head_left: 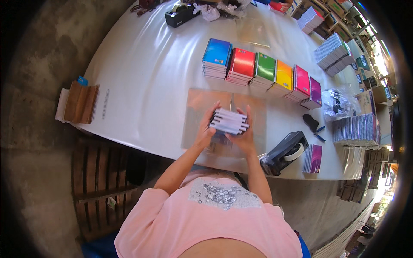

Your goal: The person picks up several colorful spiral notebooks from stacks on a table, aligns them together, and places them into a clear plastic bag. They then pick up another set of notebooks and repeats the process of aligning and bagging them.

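Observation:
A small stack of spiral notebooks (230,121), edge toward me, is held between my two hands. My left hand (207,128) grips its left side and my right hand (244,135) its right, both with fingers wrapped round. Beneath the hands lies a flat see-through sheet (196,107) with brown areas on the white table (142,86). Beyond it stands a row of notebook piles: blue (216,52), red (241,62), green (265,68), yellow (284,75), pink (302,79) and purple (315,90).
A black tape dispenser (284,151) stands at the near right, beside a purple notebook (313,159). Blue-handled pliers (318,133) lie farther right, near a big notebook stack (356,130) and crumpled clear plastic (340,104). Another tape dispenser (180,16) is at the far edge; a wooden block (81,102) sits left.

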The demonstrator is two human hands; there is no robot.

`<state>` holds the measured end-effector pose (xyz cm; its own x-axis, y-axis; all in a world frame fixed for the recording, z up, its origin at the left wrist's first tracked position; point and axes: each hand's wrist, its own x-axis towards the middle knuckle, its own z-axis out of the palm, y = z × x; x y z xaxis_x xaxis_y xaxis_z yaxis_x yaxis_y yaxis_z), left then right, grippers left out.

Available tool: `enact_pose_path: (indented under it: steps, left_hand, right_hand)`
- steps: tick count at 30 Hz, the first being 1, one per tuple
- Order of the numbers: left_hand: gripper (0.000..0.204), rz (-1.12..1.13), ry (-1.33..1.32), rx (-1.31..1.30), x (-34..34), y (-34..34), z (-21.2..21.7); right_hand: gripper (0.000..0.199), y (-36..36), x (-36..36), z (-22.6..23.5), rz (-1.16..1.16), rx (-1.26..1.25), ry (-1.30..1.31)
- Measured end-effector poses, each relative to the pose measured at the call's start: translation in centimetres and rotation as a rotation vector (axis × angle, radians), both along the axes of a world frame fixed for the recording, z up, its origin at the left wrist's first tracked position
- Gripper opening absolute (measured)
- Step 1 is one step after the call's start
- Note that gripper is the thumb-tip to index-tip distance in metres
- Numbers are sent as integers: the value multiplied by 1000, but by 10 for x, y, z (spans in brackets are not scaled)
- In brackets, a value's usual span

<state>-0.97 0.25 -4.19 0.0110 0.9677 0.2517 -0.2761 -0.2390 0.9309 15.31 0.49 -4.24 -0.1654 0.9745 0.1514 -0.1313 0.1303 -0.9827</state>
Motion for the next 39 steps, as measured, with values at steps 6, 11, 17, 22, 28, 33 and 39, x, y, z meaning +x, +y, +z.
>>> enact_pose_path:
  steps: [6,11,17,22,28,33,39]
  left_hand:
    - [122,94,172,26,5,-2,-8]
    - [109,31,118,-149,26,-4,-4]
    - [106,227,271,61,27,-11,-33]
    - [102,314,393,100,26,-12,-35]
    - [100,307,339,-104,13,-11,4]
    - [79,249,1540,-385,-10,-37,-28]
    - [73,277,1492,-270,-9,-43,-40]
  right_hand:
    - [114,4,7,-10,32,98,-83]
    - [104,2,4,-24,-46,42,-123]
    - [90,-3,9,-48,-6,21,-177]
    - [81,-4,9,-56,-57,122,-271]
    - [72,4,0,16,-49,-33,-289]
    - [56,23,9,39,137,-574,-116]
    - [54,25,17,28,162,-753,-278]
